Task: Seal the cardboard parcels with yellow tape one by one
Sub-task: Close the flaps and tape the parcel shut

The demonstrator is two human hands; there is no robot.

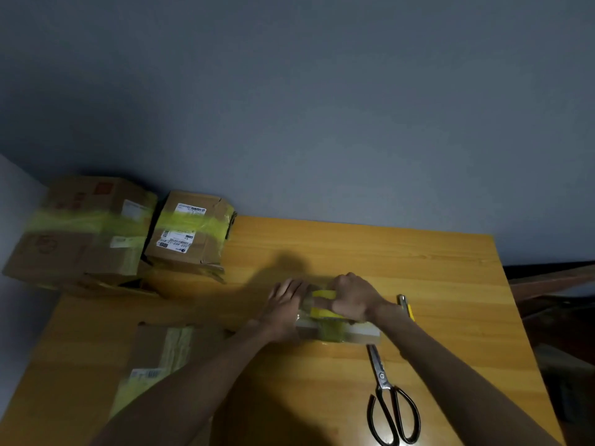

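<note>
Gripping yellow tape, right hand curls; left hand seemingly presses flat on parcel.

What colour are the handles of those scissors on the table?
Black; the scissors show best in the head view.

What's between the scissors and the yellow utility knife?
In the head view, the right forearm crosses between scissors and utility knife; otherwise bare table.

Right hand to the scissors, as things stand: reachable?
Probably yes. The scissors lie uncovered on the table, just nearer than the parcel, with nothing on them. The right hand grips the yellow tape roll, though, so it would have to free up first.
</note>
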